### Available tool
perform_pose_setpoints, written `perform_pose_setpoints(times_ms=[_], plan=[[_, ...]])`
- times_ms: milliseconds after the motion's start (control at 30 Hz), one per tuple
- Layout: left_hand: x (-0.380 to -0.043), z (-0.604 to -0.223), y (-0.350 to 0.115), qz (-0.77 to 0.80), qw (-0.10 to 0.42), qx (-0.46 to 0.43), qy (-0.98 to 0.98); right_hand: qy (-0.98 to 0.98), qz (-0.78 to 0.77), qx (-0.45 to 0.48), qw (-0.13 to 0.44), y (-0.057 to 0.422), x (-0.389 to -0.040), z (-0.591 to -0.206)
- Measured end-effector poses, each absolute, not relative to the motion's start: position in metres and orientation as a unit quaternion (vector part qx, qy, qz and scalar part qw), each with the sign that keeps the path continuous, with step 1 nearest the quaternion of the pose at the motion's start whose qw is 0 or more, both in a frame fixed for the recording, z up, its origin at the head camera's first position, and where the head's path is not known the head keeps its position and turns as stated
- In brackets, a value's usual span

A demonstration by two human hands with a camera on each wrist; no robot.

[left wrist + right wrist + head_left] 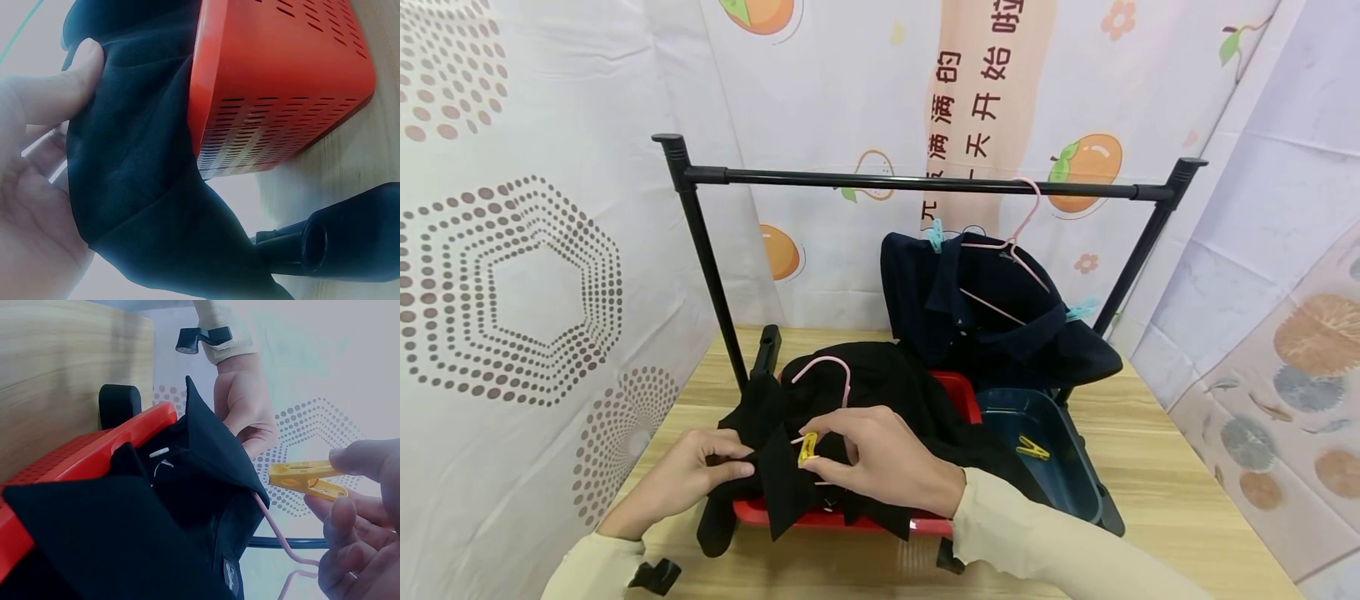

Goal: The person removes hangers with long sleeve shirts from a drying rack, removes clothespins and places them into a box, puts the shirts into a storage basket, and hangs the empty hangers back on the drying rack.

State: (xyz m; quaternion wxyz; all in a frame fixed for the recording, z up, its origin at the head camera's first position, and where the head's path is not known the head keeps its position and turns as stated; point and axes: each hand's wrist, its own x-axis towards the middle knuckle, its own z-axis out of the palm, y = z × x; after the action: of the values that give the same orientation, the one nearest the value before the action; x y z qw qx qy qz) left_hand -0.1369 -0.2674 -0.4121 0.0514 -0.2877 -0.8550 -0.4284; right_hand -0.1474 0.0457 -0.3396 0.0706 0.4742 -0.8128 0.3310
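My left hand pinches the edge of a black collared shirt between thumb and fingers; the left wrist view shows the cloth draped past the basket's side. A pink hanger lies inside the shirt, its hook standing up. My right hand pinches a yellow clothespin by its handles. The clothespin's tip is close beside the folded collar where the hanger's arm meets the cloth. Beneath the shirt is a red perforated basket, mostly covered by it.
A black clothes rack spans the table. From its bar hangs a navy shirt on a pink hanger, with light blue clothespins on it. To the right, a dark blue tray holds a yellow clothespin.
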Motion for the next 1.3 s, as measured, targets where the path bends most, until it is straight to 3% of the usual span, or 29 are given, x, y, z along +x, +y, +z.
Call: perform_pose_setpoints(times_ms=[1300], plan=[[-0.135, -0.414, -0.268, -0.439, 0.056, -0.290, -0.849, -0.805, 0.394, 0.436, 0.077, 0.099, -0.151, -0.353]])
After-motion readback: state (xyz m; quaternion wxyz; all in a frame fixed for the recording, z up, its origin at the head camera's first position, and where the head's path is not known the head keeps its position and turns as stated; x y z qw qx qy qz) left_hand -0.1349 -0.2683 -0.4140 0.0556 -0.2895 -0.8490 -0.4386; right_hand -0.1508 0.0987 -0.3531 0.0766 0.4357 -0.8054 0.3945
